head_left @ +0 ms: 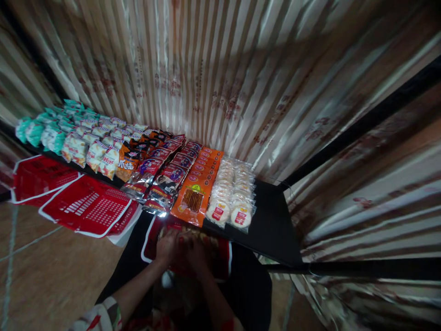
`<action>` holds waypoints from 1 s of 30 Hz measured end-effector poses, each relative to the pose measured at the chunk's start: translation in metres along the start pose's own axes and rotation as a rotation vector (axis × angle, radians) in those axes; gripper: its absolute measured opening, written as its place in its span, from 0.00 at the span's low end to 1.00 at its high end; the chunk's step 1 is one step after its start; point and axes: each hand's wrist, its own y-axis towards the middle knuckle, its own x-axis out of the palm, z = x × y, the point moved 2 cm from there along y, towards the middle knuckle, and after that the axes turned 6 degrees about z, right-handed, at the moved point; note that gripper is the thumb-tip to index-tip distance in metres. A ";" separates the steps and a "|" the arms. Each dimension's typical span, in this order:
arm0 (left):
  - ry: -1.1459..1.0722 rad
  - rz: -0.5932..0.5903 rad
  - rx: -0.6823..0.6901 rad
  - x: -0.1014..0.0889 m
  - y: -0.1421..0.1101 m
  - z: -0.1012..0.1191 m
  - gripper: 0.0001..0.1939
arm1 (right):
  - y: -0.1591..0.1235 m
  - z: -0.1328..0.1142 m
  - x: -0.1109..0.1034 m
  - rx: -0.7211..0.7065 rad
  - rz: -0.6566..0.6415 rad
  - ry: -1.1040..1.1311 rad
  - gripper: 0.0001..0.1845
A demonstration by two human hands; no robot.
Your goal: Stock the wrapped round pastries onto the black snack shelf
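My left hand (167, 246) and my right hand (195, 253) are close together over a red basket (225, 271) with a white rim at my lap. The fingers of both look curled around or against pale, tan-coloured packets (211, 243) inside it. Dim light and the hands themselves hide what exactly is gripped. Just beyond the basket, at the shelf edge, lie orange packs of brown sticks (192, 200). Clear-wrapped round white crackers (219, 212) stand in two rows to their right.
The black shelf (272, 220) carries dark red snack pouches (168, 181), orange-and-black bags (128, 161), white bags (103, 156) and green bags (53, 138). Two more red baskets (89, 202) sit below its left part. Black frame bars (361, 124) and a striped curtain (206, 69) enclose it.
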 end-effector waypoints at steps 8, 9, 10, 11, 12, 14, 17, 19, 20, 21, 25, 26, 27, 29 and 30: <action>-0.110 -0.051 -0.067 -0.016 -0.009 0.010 0.14 | -0.020 0.008 -0.019 0.065 0.106 0.058 0.15; -0.120 -0.063 -0.083 -0.016 -0.011 0.010 0.14 | -0.022 0.008 -0.022 0.064 0.117 0.072 0.16; -0.131 -0.075 -0.094 -0.016 -0.012 0.010 0.15 | -0.024 0.007 -0.024 0.061 0.128 0.084 0.16; -0.141 -0.086 -0.100 -0.015 -0.014 0.009 0.15 | -0.026 0.006 -0.027 0.057 0.135 0.092 0.16; -0.152 -0.095 -0.107 -0.013 -0.016 0.009 0.16 | -0.028 0.004 -0.029 0.054 0.136 0.096 0.17; -0.182 -0.100 -0.127 -0.010 -0.019 0.007 0.17 | -0.030 0.001 -0.031 0.049 0.139 0.095 0.17; -0.243 -0.082 -0.141 -0.007 -0.023 0.007 0.18 | -0.034 -0.002 -0.034 0.047 0.154 0.085 0.17; -0.281 -0.068 -0.130 -0.006 -0.024 0.008 0.18 | -0.036 -0.003 -0.035 0.048 0.162 0.090 0.18; -0.293 -0.063 -0.125 -0.006 -0.024 0.008 0.18 | -0.037 -0.004 -0.035 0.051 0.168 0.092 0.18; -0.301 -0.059 -0.118 -0.006 -0.025 0.009 0.18 | -0.039 -0.004 -0.036 0.055 0.182 0.089 0.18; -0.329 -0.067 -0.111 -0.006 -0.027 0.013 0.17 | -0.042 -0.008 -0.041 0.073 0.236 0.066 0.19; -0.341 -0.076 -0.114 -0.006 -0.027 0.014 0.17 | -0.043 -0.009 -0.043 0.074 0.235 0.070 0.19; -0.353 -0.087 -0.120 -0.006 -0.028 0.016 0.17 | -0.043 -0.009 -0.044 0.076 0.232 0.077 0.19; -0.372 -0.105 -0.131 -0.006 -0.030 0.020 0.18 | -0.043 -0.010 -0.047 0.078 0.233 0.093 0.19; -0.380 -0.108 -0.130 -0.007 -0.031 0.022 0.19 | -0.043 -0.010 -0.048 0.080 0.239 0.099 0.19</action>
